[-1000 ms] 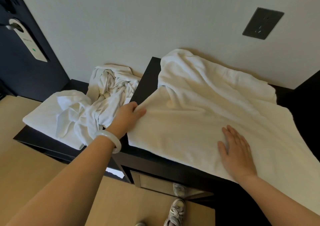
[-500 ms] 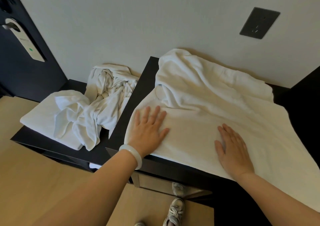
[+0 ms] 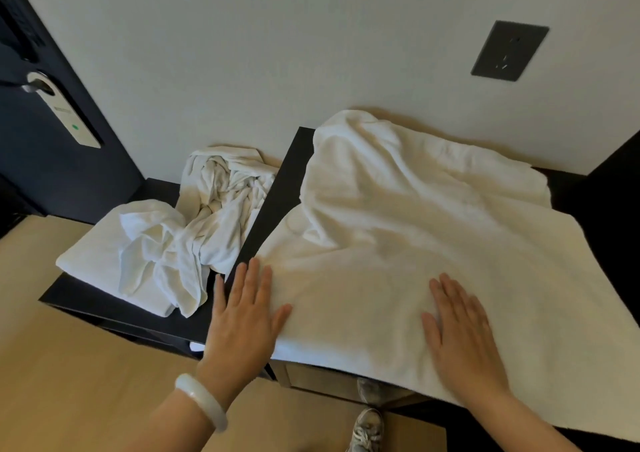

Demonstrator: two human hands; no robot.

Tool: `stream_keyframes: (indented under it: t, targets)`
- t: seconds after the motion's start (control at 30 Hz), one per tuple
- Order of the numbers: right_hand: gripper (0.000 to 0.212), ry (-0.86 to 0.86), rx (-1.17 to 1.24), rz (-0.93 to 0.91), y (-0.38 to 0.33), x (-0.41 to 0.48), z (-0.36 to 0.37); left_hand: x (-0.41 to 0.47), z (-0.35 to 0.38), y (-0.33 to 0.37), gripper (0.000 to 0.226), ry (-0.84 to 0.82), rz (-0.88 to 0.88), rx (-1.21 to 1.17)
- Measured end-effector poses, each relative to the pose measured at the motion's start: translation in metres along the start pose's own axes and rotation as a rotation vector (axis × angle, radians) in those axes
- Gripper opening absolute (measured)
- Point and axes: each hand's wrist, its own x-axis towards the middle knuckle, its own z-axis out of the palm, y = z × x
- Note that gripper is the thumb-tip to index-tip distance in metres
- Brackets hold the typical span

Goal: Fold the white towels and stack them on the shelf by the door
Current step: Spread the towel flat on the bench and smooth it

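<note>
White towel (image 3: pixel 398 243), the big one, says the first: why is it spread over the tall cabinet top (image 3: pixel 277 202) and not on the low shelf (image 3: pixel 104 307) by the door (image 3: pixel 52 181)?

Second: I'd judge it needs a broad flat surface for folding. It covers most of that top. Its far edge is rucked up against the wall (image 3: pixel 242 53), and its near edge hangs a little over the front.

First: And the hands?

Second: Both are flat with fingers straight, gripping nothing. The left hand (image 3: pixel 242 316) lies at the towel's near left corner, thumb on the cloth, fingers reaching over the bare dark strip beside it. The right hand (image 3: pixel 460 330) presses palm down on the near middle. That looks like smoothing, or pinning the cloth so it does not slide off the front.

First: Is it doubled already?

Second: Hard to say. The near edge looks thick, as if it were two layers, but the rumples hide it.

First: And the shelf?

Second: One folded towel (image 3: pixel 90 261) lies flat there, with a crumpled heap (image 3: pixel 207 216) partly on top of it and against the wall. Little is stacked, so I judge the task to be early. The heap would want clearing off before anything stacks neatly.
</note>
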Motion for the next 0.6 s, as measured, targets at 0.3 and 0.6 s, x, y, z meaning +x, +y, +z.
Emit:
stream_keyframes:
  t: [0.3, 0.6]
  targets:
    - [0.055, 0.070, 0.011, -0.020, -0.001, 0.077, -0.023, 0.093, -0.017, 0.039, 0.077, -0.037, 0.146, -0.079]
    - [0.071, -0.047, -0.070, 0.015, 0.007, 0.068, -0.004, 0.076, -0.006, 0.025, 0.075, -0.044, 0.076, -0.094]
